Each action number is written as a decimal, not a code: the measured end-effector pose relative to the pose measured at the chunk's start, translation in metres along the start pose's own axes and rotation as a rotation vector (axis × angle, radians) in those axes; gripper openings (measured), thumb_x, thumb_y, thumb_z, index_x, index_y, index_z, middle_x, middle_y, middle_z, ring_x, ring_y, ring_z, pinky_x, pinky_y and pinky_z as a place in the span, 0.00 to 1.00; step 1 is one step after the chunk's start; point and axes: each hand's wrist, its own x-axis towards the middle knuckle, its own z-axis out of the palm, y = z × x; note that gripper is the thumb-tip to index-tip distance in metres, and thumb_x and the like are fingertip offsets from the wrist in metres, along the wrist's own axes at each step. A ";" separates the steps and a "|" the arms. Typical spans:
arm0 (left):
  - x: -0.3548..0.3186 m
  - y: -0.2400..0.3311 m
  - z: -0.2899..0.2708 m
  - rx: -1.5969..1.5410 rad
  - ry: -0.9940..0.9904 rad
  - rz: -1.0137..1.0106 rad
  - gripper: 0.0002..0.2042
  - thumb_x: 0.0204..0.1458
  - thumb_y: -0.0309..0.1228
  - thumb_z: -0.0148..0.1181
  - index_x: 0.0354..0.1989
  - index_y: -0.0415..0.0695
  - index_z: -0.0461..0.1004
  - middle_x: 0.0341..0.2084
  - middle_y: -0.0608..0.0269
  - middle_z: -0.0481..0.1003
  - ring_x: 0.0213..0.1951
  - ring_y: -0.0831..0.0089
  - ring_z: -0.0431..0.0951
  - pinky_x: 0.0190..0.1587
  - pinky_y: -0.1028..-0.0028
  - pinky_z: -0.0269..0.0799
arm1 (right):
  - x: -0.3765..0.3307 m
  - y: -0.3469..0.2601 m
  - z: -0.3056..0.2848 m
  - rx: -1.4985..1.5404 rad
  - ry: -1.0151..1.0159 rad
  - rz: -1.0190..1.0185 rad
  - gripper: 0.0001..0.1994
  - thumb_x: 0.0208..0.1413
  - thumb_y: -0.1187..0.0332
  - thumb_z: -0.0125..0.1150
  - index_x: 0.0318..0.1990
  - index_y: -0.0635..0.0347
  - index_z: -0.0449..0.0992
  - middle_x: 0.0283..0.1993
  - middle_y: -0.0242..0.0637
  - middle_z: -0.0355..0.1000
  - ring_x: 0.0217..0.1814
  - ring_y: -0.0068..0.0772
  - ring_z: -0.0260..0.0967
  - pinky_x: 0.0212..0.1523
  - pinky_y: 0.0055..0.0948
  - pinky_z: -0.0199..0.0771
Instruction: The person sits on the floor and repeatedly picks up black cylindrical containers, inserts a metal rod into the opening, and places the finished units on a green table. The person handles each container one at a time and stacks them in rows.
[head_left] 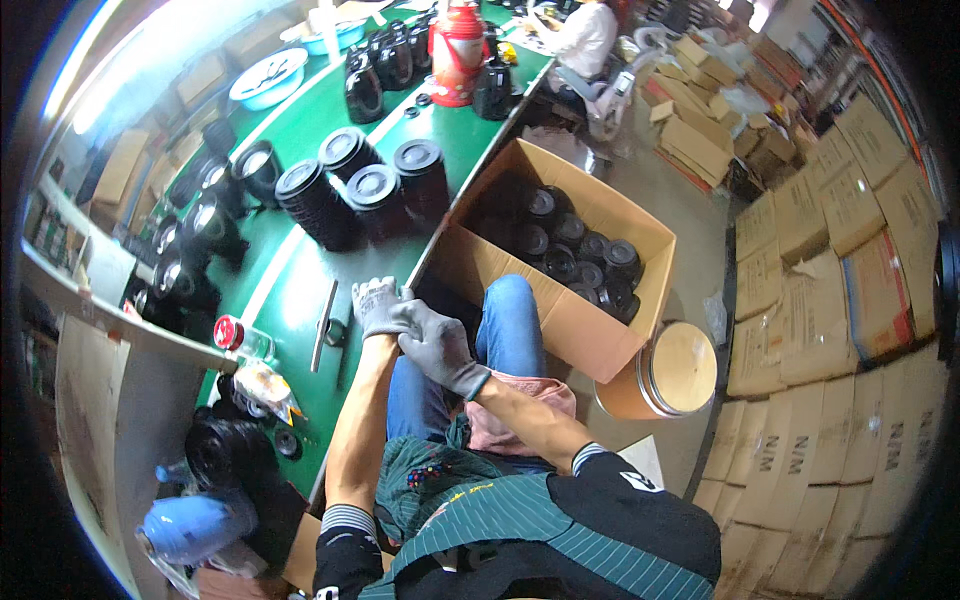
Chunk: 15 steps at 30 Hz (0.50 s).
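My two hands meet over my lap at the edge of the green table (285, 345), both in grey knitted gloves. My left hand (376, 306) is raised with its short-looking fingers a little apart and nothing visible in them. Across it lies my right hand (438, 343), its fingers bent against the left glove near the thumb and wrist. Nearest to them on the table are a thin metal bar (324, 325) and a small dark round piece (336, 333). Just beyond stand stacks of black round containers with grey tops (375, 187).
An open cardboard box (610, 345) of black containers stands right of my knees, beside a round drum (682, 368). A red flask (458, 55), black jars (363, 92) and a blue basin (268, 80) sit farther off. Stacked cartons (785, 340) line the right. A person (583, 40) sits at the far end.
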 end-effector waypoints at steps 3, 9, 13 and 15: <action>-0.011 0.014 -0.010 0.147 0.068 0.050 0.19 0.61 0.54 0.58 0.42 0.52 0.83 0.43 0.55 0.83 0.50 0.55 0.82 0.61 0.53 0.69 | 0.010 0.001 -0.003 -0.277 0.097 -0.457 0.20 0.57 0.66 0.71 0.59 0.51 0.83 0.41 0.50 0.81 0.41 0.52 0.82 0.41 0.42 0.84; -0.067 0.073 -0.062 0.081 0.282 -0.164 0.10 0.51 0.41 0.63 0.36 0.53 0.87 0.38 0.59 0.84 0.43 0.67 0.84 0.48 0.62 0.77 | 0.015 -0.024 0.017 -0.620 0.056 -0.653 0.08 0.60 0.62 0.65 0.44 0.51 0.80 0.35 0.41 0.75 0.34 0.44 0.77 0.30 0.41 0.77; -0.020 0.040 -0.068 -0.681 -0.101 0.173 0.18 0.62 0.40 0.63 0.50 0.37 0.84 0.47 0.49 0.86 0.47 0.56 0.86 0.53 0.64 0.79 | -0.018 -0.026 0.021 -0.549 0.041 -0.657 0.12 0.64 0.65 0.59 0.52 0.53 0.78 0.29 0.36 0.73 0.26 0.33 0.76 0.26 0.35 0.75; 0.010 0.016 -0.050 -0.918 0.397 0.182 0.15 0.66 0.35 0.60 0.51 0.36 0.83 0.41 0.54 0.86 0.42 0.59 0.86 0.51 0.62 0.79 | -0.020 -0.017 0.015 -0.499 0.110 -0.599 0.15 0.61 0.67 0.61 0.55 0.54 0.77 0.31 0.39 0.75 0.28 0.36 0.77 0.28 0.38 0.75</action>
